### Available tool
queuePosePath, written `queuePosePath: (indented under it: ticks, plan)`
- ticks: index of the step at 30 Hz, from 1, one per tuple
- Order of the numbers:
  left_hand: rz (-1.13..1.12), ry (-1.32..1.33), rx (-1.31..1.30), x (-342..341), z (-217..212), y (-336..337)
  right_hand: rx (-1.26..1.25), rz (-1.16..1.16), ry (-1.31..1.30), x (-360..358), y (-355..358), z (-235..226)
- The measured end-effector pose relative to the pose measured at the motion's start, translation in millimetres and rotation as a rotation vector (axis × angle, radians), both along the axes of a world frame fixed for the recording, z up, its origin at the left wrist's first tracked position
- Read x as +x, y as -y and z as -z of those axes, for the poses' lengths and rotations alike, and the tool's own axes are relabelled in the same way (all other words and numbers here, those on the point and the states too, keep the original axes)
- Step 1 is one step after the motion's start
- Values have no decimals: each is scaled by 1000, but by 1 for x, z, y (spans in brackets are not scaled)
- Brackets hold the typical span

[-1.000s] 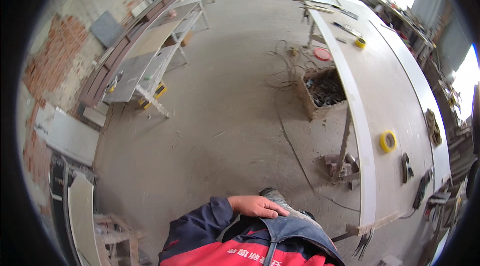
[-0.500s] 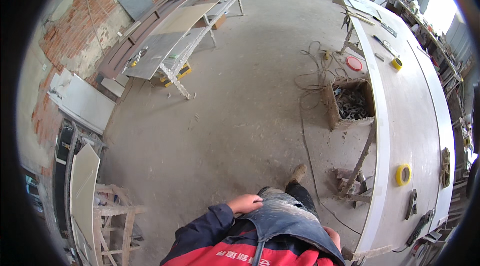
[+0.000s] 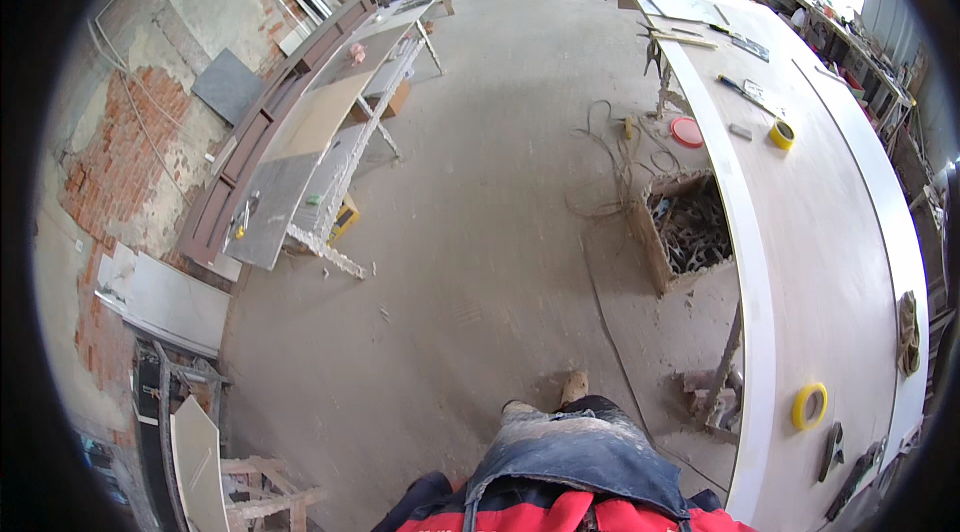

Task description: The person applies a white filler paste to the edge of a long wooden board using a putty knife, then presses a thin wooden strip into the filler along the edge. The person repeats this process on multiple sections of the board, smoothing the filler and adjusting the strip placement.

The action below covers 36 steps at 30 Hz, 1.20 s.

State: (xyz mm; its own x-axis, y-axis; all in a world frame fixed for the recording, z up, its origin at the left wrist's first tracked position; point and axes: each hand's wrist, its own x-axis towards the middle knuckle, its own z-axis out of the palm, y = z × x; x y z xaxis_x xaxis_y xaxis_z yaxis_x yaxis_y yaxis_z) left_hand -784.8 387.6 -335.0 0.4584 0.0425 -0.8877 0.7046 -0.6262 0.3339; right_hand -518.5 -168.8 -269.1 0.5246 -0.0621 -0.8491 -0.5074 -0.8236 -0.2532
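Note:
Neither of my hands shows now. My dark left sleeve (image 3: 421, 499) comes in at the lower edge, its hand hidden, and my right arm is out of sight beside my body. A worn blue apron (image 3: 575, 462) covers my front, with one boot (image 3: 574, 387) ahead of it. Nearest on my right is a long workbench (image 3: 800, 272) with white strips along it. On it lie a yellow tape roll (image 3: 798, 410), a dark spring clamp (image 3: 831, 451), a brownish glove-like bundle (image 3: 908, 332), and another yellow tape roll (image 3: 775, 139) farther off.
A crate (image 3: 655, 257) of metal clamps stands by the bench. A cable (image 3: 606, 322) trails over the floor (image 3: 450, 232) near a red ring-shaped lid (image 3: 686, 132). At left are a low table (image 3: 265, 222), a wooden trestle (image 3: 290, 502) and leaning boards (image 3: 197, 462).
My left hand, which was in front of the apron, has dropped out of view, as has my right hand. The view has shifted; the crate and bench now appear closer.

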Motion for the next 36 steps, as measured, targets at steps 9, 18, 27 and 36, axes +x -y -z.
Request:
queuePosePath:
  ticks: [9,18,27,36]
  plan:
    - [-462,86,75,164,-83,-33,240,-77,220,212,-120,-13]
    - [-524,295,3,317,-97,-92,352,-134,282,335,-229,-36]
    - [-485,328,-41,450,-65,-199,172,88,269,381,-252,-47]
    - [-715,224,27,450,-40,-276,131,84,285,479,-357,-57]
